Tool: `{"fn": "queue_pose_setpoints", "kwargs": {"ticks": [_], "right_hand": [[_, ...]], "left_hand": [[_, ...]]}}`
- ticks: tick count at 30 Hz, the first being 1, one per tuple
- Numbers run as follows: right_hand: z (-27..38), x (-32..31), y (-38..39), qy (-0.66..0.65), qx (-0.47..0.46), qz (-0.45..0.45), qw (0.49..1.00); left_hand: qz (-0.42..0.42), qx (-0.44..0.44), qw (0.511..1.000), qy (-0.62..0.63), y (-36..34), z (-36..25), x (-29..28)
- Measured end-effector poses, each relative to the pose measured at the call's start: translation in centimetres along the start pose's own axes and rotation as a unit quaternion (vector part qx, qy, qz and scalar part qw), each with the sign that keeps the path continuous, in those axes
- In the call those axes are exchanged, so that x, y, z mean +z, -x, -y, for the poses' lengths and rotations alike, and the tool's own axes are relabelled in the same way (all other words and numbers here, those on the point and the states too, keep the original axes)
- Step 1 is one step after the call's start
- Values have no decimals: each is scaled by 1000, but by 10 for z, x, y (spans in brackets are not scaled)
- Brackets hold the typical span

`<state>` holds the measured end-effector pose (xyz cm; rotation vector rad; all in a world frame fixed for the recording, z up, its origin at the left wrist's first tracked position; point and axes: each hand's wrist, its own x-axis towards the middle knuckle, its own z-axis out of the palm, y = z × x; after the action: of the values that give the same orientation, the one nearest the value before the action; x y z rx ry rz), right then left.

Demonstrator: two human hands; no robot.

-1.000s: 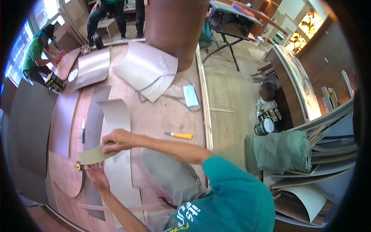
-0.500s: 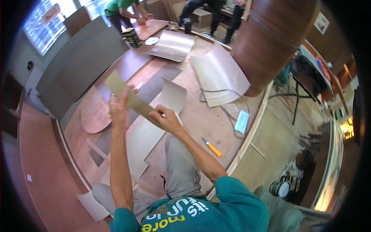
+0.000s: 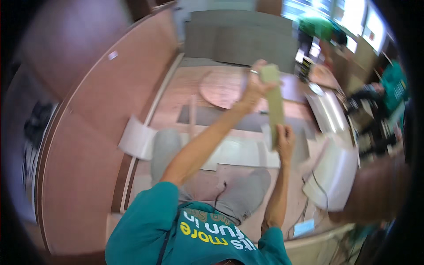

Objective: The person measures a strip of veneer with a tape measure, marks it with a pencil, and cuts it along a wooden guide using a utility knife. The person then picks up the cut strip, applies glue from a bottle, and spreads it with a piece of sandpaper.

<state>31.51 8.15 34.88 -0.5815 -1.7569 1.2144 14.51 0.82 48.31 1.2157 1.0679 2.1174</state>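
Note:
I hold a narrow olive-tan strip (image 3: 275,104) of thin sheet up in front of me, its long side running nearly straight away from me. Near its far end my left hand (image 3: 255,89) is closed on it, with a ring on one finger. My right hand (image 3: 286,140) pinches the near end. Beneath the strip, pale laminate sheets (image 3: 238,151) lie on the wooden surface by my knees. A grey strip (image 3: 207,117) lies just beyond them. Motion blurs the fingers somewhat.
A rounded wooden board (image 3: 221,88) lies ahead. Curved pale sheets (image 3: 333,176) and a light blue face mask (image 3: 304,227) with a cord are at right. Large grey panels (image 3: 238,37) stand at the back. A long reddish board (image 3: 101,115) rises at left. Co-workers (image 3: 395,88) are at far right.
My view has swung to the left. The strip has turned from a slant to nearly straight away from me, still gripped by both hands.

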Motion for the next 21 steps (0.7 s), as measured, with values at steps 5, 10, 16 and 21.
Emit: {"fn": "queue_pose_setpoints", "kwargs": {"ticks": [5, 10, 16, 21], "right_hand": [[-26, 5, -7, -33, 20, 30, 999], [-48, -1, -14, -41, 22, 30, 998], [-42, -45, -26, -18, 91, -7, 996], [-9, -59, -56, 48, 146, -30, 988]], "left_hand": [[74, -59, 995, 39, -11, 15, -33], [134, -77, 988, -14, -23, 47, -59], [18, -220, 952, 214, -51, 89, -6], [41, -251, 927, 275, -79, 140, -23]]}}
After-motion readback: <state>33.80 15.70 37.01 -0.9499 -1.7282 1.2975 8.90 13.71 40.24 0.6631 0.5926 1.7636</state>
